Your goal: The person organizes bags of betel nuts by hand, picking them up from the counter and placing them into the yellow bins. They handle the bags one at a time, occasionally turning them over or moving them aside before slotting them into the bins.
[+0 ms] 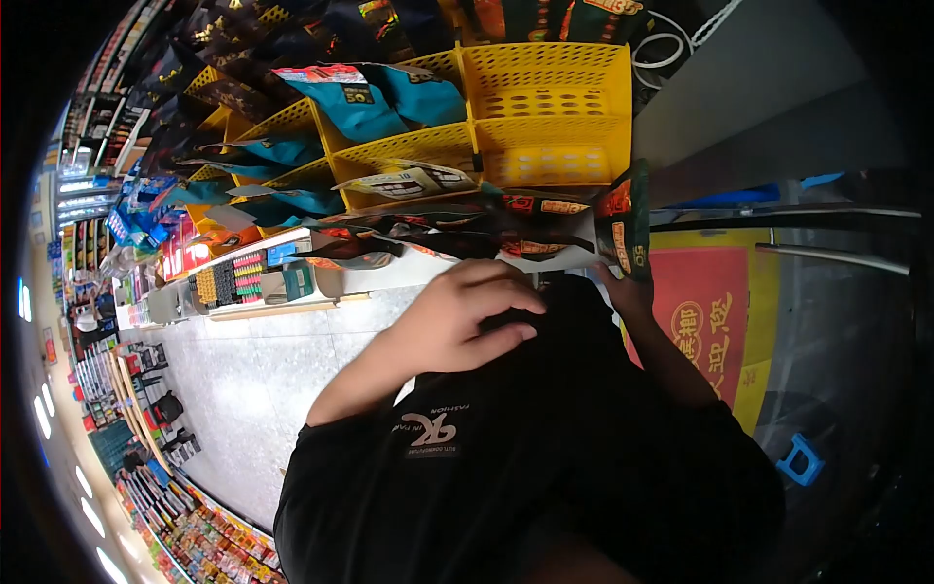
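Observation:
My left hand (465, 316) is in front of my black shirt, its thumb and fingers curved and apart, and nothing shows in its grasp. To the right, my right hand (628, 292) is in shadow and grips the lower end of an upright dark packet (624, 226) with orange labels and a "50" on it. Part of that hand is hidden behind the packet. Beyond my hands lies a row of similar dark packets (545, 229) with orange labels. Just behind them, a pale packet (409, 182) leans in a yellow perforated divider bin (550, 122).
Teal packets (365, 102) stand in the bin's left compartments, with black packets (292, 34) farther back. A grey panel (759, 88) and metal rails (827, 255) are at right. A red and yellow mat (696, 311) and a blue stool (801, 459) are below. Stocked shelves (185, 526) line the left.

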{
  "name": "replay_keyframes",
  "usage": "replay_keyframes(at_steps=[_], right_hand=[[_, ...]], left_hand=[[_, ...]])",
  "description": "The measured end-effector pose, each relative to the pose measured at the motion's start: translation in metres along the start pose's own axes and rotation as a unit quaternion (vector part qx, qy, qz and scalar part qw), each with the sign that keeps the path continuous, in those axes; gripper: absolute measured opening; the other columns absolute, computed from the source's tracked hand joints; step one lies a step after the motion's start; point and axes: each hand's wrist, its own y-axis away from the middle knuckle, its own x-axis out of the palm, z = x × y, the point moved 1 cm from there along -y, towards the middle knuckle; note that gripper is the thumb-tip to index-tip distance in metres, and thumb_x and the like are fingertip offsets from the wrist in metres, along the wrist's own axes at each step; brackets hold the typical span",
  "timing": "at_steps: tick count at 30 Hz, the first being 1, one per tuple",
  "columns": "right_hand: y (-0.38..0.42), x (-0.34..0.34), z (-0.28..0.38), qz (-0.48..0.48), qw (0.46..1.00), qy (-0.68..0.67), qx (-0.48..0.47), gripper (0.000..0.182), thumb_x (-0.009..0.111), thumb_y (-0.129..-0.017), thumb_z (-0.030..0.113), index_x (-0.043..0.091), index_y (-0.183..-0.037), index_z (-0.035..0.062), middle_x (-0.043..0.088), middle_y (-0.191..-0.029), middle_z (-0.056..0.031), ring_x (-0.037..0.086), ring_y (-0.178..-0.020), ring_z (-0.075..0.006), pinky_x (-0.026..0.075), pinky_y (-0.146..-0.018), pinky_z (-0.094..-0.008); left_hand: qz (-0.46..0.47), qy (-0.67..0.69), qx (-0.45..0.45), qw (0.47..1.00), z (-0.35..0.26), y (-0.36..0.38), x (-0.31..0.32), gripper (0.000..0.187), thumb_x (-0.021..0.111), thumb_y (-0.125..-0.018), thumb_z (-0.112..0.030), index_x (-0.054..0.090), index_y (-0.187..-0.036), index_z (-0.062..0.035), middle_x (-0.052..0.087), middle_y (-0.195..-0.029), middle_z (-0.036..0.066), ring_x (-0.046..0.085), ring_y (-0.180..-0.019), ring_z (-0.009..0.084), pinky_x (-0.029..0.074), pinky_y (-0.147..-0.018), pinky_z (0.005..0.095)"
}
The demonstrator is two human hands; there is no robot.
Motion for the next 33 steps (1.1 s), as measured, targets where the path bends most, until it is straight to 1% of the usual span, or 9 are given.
replay_keyframes(at_steps=[3, 5, 7, 9, 15, 21, 26, 29, 33], right_hand=[[0.013, 0.011, -0.007, -0.081, 0.997, 0.004, 0.017, 0.042, 0.075, -0.081, 0.035, 0.063, -0.108, 0.0046, 0.062, -0.111, -0.0152, 0.061, -0.104, -0.0329, 0.049, -0.087, -0.0419], [0.019, 0.008, 0.0, 0.078, 0.981, 0.03, 0.177, 0.04, 0.07, -0.085, 0.041, 0.064, -0.095, 0.0026, 0.065, -0.093, -0.0158, 0.064, -0.093, -0.0327, 0.049, -0.079, -0.0416], [0.034, 0.012, -0.001, 0.096, 0.984, 0.003, 0.149, 0.043, 0.068, -0.086, 0.046, 0.062, -0.09, 0.0027, 0.064, -0.082, -0.0166, 0.065, -0.085, -0.0316, 0.049, -0.074, -0.0409], [0.039, 0.013, 0.01, 0.185, 0.976, -0.047, 0.102, 0.04, 0.068, -0.086, 0.043, 0.061, -0.089, 0.0038, 0.065, -0.087, -0.0156, 0.065, -0.086, -0.03, 0.049, -0.075, -0.0393], [0.029, 0.023, 0.018, 0.24, 0.968, -0.062, 0.045, 0.034, 0.067, -0.088, 0.036, 0.06, -0.1, 0.005, 0.066, -0.091, -0.0128, 0.065, -0.087, -0.0267, 0.05, -0.077, -0.0365], [0.016, -0.007, 0.055, 0.305, 0.949, 0.022, 0.081, 0.031, 0.066, -0.088, 0.034, 0.063, -0.098, 0.005, 0.067, -0.09, -0.0144, 0.066, -0.087, -0.0283, 0.051, -0.075, -0.0385], [0.013, -0.052, 0.115, 0.429, 0.897, 0.105, -0.017, 0.028, 0.062, -0.091, 0.034, 0.065, -0.097, 0.0064, 0.067, -0.09, -0.0153, 0.066, -0.085, -0.0286, 0.051, -0.075, -0.0395], [0.007, -0.076, 0.152, 0.495, 0.865, 0.07, -0.025, 0.027, 0.061, -0.091, 0.033, 0.064, -0.094, 0.0066, 0.066, -0.087, -0.0135, 0.066, -0.083, -0.0259, 0.05, -0.073, -0.0393], [0.003, -0.074, 0.164, 0.551, 0.829, 0.04, -0.089, 0.026, 0.059, -0.092, 0.031, 0.062, -0.089, 0.0062, 0.064, -0.081, -0.0118, 0.063, -0.077, -0.024, 0.047, -0.069, -0.0388]], left_hand=[[-0.014, -0.018, -0.021, 1.0, 0.009, 0.018, -0.024, 0.018, 0.074, -0.077, -0.007, 0.068, -0.093, -0.0048, 0.066, -0.087, 0.009, 0.065, -0.08, 0.0263, 0.051, -0.071, 0.0347], [0.039, 0.071, -0.103, 0.991, 0.022, 0.036, -0.035, 0.016, 0.076, -0.077, -0.009, 0.068, -0.091, -0.0042, 0.066, -0.079, 0.007, 0.064, -0.073, 0.0216, 0.049, -0.066, 0.0305], [0.054, 0.095, -0.115, 0.987, 0.041, 0.054, -0.033, 0.012, 0.075, -0.081, -0.011, 0.067, -0.088, -0.0036, 0.063, -0.072, 0.005, 0.061, -0.067, 0.0136, 0.046, -0.063, 0.0259], [0.126, 0.098, -0.275, 0.948, 0.064, 0.069, -0.027, 0.011, 0.071, -0.086, -0.013, 0.066, -0.088, -0.0034, 0.061, -0.071, 0.002, 0.056, -0.066, 0.0081, 0.044, -0.062, 0.0241], [0.029, 0.096, -0.479, 0.872, 0.162, 0.127, 0.008, 0.014, 0.064, -0.093, -0.017, 0.064, -0.097, -0.0034, 0.064, -0.079, 0.002, 0.058, -0.073, 0.0085, 0.048, -0.068, 0.0259], [0.082, 0.116, -0.441, 0.886, 0.126, 0.11, 0.004, 0.018, 0.064, -0.093, -0.022, 0.065, -0.096, -0.0043, 0.063, -0.078, 0.002, 0.056, -0.076, 0.0086, 0.046, -0.069, 0.0273], [0.26, 0.117, -0.258, 0.923, 0.048, 0.061, -0.069, 0.016, 0.067, -0.091, -0.02, 0.063, -0.093, -0.0049, 0.062, -0.08, 0.006, 0.057, -0.075, 0.0144, 0.046, -0.068, 0.0287], [0.198, 0.093, -0.119, 0.968, 0.011, 0.018, -0.099, 0.023, 0.069, -0.088, -0.026, 0.064, -0.1, -0.006, 0.062, -0.079, 0.006, 0.062, -0.075, 0.0187, 0.047, -0.065, 0.0322], [0.132, -0.243, 0.017, 0.961, -0.022, -0.057, -0.106, 0.052, 0.075, -0.076, -0.02, 0.057, -0.123, -0.0037, 0.061, -0.09, 0.013, 0.063, -0.084, 0.032, 0.05, -0.072, 0.0376]])
